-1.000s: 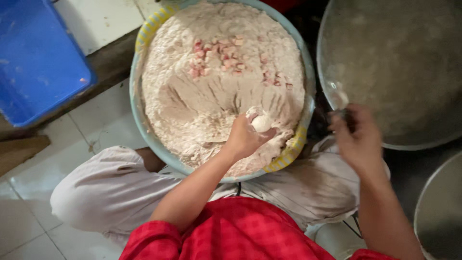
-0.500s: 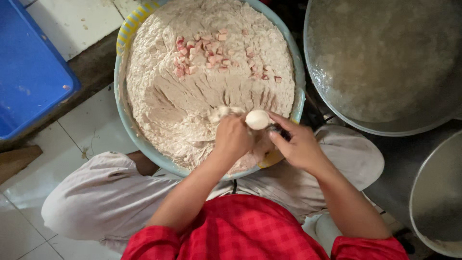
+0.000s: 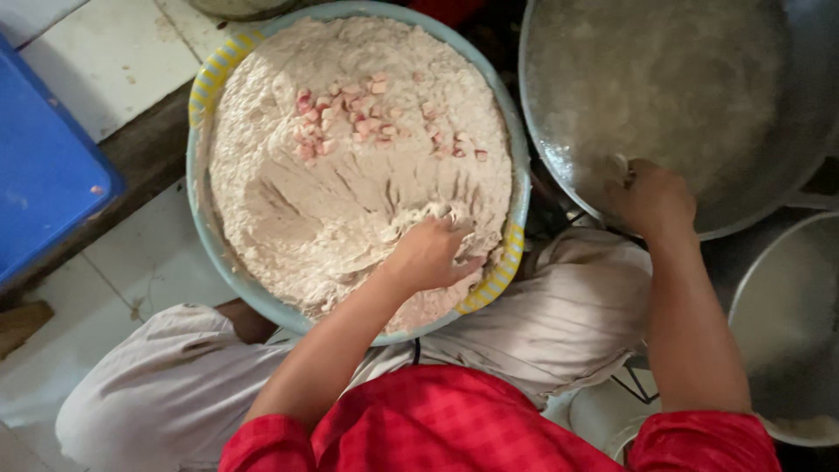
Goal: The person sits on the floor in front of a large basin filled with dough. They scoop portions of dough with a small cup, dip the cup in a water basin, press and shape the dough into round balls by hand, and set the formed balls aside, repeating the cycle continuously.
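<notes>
Scooping step: left hand [image 3: 428,253] clawed, half-closed in paste [image 3: 332,218]; right hand [image 3: 651,197] over pan [image 3: 568,52], grip unclear; next move needed a firm squeeze

Single view only, head-worn, aimed almost straight down over the wearer's own lap. Close range: red sleeves and pale trousered knees [image 3: 157,393] at the bottom edge, forearms running up into the middle of the picture. Large basin of pale paste [image 3: 350,166] centred left, cut slightly at the top edge. Wide metal pan [image 3: 690,96] at upper right, cropped by the top and right edges; a second metal vessel [image 3: 786,323] cropped at the right edge. Blue bin [image 3: 44,166] cut by the left edge, tiled floor [image 3: 114,61] beside it. Left hand [image 3: 428,253] and right hand [image 3: 651,197] both inside the field. No second view for overlap.
</notes>
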`<state>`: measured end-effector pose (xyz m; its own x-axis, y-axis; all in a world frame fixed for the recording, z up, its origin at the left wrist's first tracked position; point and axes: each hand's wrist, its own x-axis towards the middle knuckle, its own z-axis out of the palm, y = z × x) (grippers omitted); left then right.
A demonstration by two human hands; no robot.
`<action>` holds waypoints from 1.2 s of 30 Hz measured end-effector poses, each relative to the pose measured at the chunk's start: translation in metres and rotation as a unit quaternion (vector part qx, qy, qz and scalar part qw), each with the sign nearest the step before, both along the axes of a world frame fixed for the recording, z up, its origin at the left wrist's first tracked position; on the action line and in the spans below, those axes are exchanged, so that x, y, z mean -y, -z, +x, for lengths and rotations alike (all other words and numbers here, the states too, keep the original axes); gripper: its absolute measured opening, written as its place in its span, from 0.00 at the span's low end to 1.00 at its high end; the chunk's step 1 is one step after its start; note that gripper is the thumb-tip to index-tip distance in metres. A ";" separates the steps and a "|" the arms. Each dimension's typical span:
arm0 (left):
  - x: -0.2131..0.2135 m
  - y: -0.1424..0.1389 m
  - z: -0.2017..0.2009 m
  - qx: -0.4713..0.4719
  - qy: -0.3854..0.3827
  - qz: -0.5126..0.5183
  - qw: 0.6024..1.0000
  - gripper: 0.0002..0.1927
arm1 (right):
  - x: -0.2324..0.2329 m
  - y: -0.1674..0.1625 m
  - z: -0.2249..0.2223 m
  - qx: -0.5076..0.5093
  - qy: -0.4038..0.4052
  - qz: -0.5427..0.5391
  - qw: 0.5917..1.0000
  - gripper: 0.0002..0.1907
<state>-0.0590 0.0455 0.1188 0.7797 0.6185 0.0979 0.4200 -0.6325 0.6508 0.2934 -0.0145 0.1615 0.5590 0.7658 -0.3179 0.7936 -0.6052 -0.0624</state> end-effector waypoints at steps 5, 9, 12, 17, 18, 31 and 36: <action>0.004 0.002 0.011 -0.077 -0.088 -0.199 0.973 0.31 | 0.014 0.012 0.027 0.041 -0.037 0.000 0.998 0.19; -0.002 -0.003 0.016 -0.036 -0.172 -0.278 0.944 0.25 | 0.021 0.009 0.030 0.033 0.012 0.012 0.999 0.16; 0.000 -0.009 0.014 0.166 -0.203 -0.276 0.925 0.22 | 0.023 -0.005 0.017 0.036 0.004 0.081 0.996 0.16; 0.001 -0.018 0.024 0.180 -0.256 -0.404 0.860 0.13 | 0.022 -0.035 -0.033 -0.090 -0.047 0.275 0.956 0.16; 0.002 -0.021 0.025 0.179 -0.258 -0.368 0.875 0.12 | 0.022 -0.039 -0.046 -0.122 -0.037 0.289 0.949 0.16; 0.013 -0.032 0.028 0.053 -0.204 -0.175 0.962 0.14 | 0.033 -0.074 -0.159 -0.357 -0.251 0.267 0.859 0.29; 0.013 -0.030 0.023 0.025 -0.196 -0.142 0.970 0.23 | 0.033 -0.047 -0.156 -0.588 0.001 0.064 0.806 0.31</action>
